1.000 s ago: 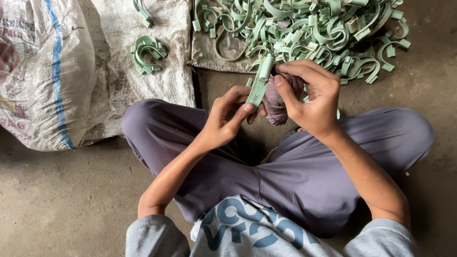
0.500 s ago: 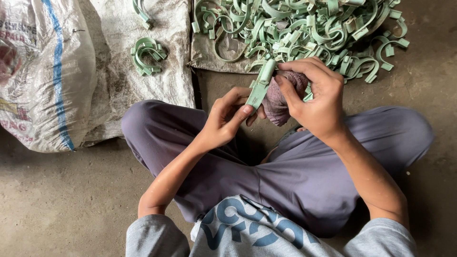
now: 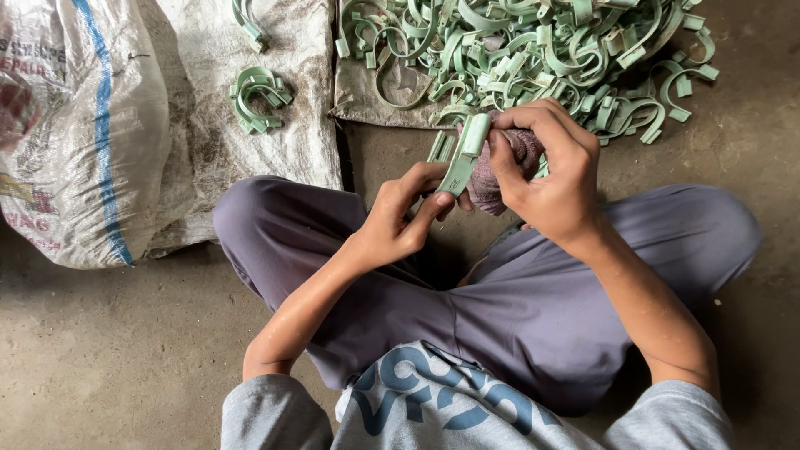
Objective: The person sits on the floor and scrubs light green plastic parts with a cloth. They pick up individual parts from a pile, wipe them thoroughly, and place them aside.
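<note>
I sit cross-legged on a concrete floor. My left hand (image 3: 408,212) pinches the lower end of a pale green plastic clip (image 3: 463,157) that stands nearly upright above my lap. My right hand (image 3: 546,167) holds a dull purple rag (image 3: 492,185) wrapped against the clip's upper part, fingers curled over it. Just beyond my hands lies a big pile of the same green curved clips (image 3: 533,58) on a piece of sacking.
A stuffed white woven sack (image 3: 75,142) with a blue stripe lies at the left. A flat sack (image 3: 208,100) beside it carries a small bunch of green clips (image 3: 258,98) and one more clip (image 3: 248,18) farther back. My knees in purple trousers (image 3: 533,308) spread wide.
Both hands stay together on the clip; the right hand with the rag has shifted slightly along it. Nothing else has moved.
</note>
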